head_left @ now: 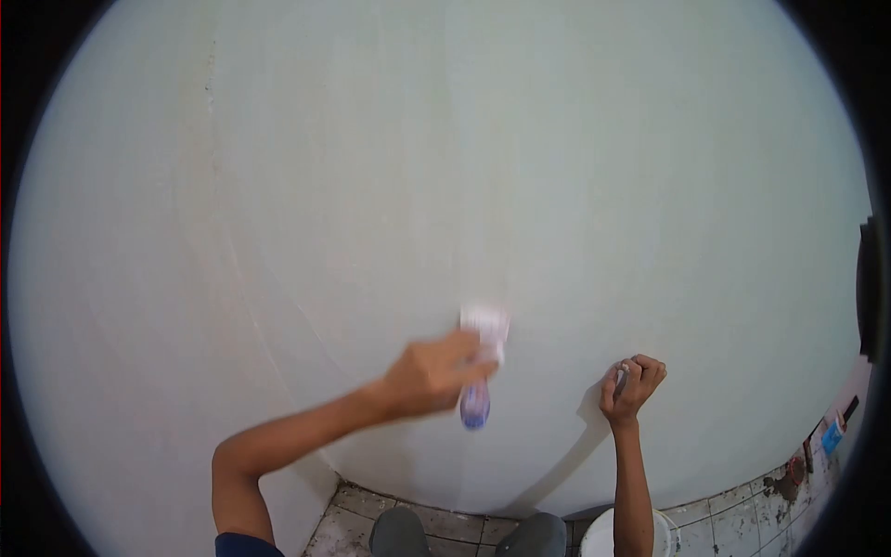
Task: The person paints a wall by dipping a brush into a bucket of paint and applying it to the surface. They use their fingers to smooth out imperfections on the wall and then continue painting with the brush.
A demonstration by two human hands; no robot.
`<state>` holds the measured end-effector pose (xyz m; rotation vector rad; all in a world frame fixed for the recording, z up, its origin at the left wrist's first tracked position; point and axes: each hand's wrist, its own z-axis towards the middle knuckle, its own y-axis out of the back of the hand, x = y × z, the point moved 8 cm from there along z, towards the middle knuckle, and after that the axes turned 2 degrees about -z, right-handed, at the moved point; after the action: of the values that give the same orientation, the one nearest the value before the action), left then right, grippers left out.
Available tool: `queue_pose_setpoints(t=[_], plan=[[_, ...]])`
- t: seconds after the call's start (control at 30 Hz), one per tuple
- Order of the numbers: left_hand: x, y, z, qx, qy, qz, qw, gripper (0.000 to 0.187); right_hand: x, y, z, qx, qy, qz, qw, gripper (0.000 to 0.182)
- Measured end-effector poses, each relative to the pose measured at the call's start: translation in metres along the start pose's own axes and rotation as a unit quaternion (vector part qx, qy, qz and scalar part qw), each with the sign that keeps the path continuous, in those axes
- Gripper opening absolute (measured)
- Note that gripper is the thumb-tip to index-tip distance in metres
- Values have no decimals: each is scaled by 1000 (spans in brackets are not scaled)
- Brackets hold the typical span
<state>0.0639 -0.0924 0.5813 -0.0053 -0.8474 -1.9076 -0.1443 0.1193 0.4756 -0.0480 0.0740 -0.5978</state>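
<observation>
My left hand [434, 374] is wrapped round the handle of a scraper [475, 407], which has a purple-blue end and a pale, blurred blade pointing up at the pale wall [557, 204]. To the right and at about the same height, my right hand [633, 385] is curled near the wall, its shadow falling to the lower left. Between its thumb and fingers shows a small greyish-white piece, too small to make out.
A white bucket [665, 536] stands on the tiled floor [733, 529] below my right forearm. My knees show at the bottom. A blue item [832, 435] and dark debris lie at the lower right. A dark object [871, 288] is at the right edge.
</observation>
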Motion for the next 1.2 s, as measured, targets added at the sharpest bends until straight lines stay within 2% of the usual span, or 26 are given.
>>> queue_pose_setpoints(t=[0.1,0.17,0.2,0.27,0.33,0.37,0.43,0.47,0.6,0.67,0.7,0.73,0.77,0.8,0.83,0.87,0.9,0.93,0.97,1.07,1.13,1.2], plan=[[1,-15,-10,82,65,-135,985,28,0,0,0,-8,1,-5,1000,21],[26,12,20,-5,4,-121,993,29,1,0,0,-3,-2,-14,1000,21],[46,32,45,-47,10,-157,986,25,1,0,-1,-1,-3,-21,1000,21],[77,82,98,-153,-8,-136,979,15,3,4,-1,0,-1,-30,1000,22],[84,139,152,-243,-104,12,964,13,4,3,-3,-2,0,-34,999,22],[88,164,170,-279,-126,93,947,10,6,5,-4,-1,-1,-37,999,23],[105,197,220,-303,-91,-30,948,19,-3,-4,-2,4,2,-43,999,23],[100,212,230,-314,-151,36,937,15,-1,-3,-3,10,4,-52,999,24],[115,229,260,-263,-178,-22,948,9,-1,-3,-3,16,0,-49,999,25],[113,217,255,-229,-124,46,964,10,0,-3,-4,19,3,-48,999,24],[129,204,248,-220,-119,-69,966,15,0,-3,-4,21,4,-46,999,24],[117,192,230,-224,-135,39,964,21,0,-2,-3,20,3,-45,999,24],[118,180,205,-257,-202,112,939,13,0,-2,-2,19,1,-44,999,23],[120,155,179,-208,-138,122,961,19,-1,-3,-3,16,-3,-41,999,22],[100,127,148,-172,-116,58,977,23,-1,-3,-4,19,-1,-34,999,22],[75,103,121,-113,-141,22,983,30,-2,-3,-3,20,2,-29,999,22],[59,83,95,-78,-126,28,989,35,-1,-4,-3,18,5,-28,999,21],[44,75,81,10,-69,-21,997,9,0,-2,0,10,5,-24,1000,21],[37,68,75,73,-20,-19,997,34,2,0,1,5,5,-20,1000,21],[50,102,101,-11,-73,-73,995,29,2,1,0,4,2,-19,1000,22],[72,143,140,-101,-82,-105,986,27,1,0,-1,6,0,-19,1000,22],[85,183,177,-197,-145,9,970,29,1,0,-2,7,-3,-23,1000,22]])
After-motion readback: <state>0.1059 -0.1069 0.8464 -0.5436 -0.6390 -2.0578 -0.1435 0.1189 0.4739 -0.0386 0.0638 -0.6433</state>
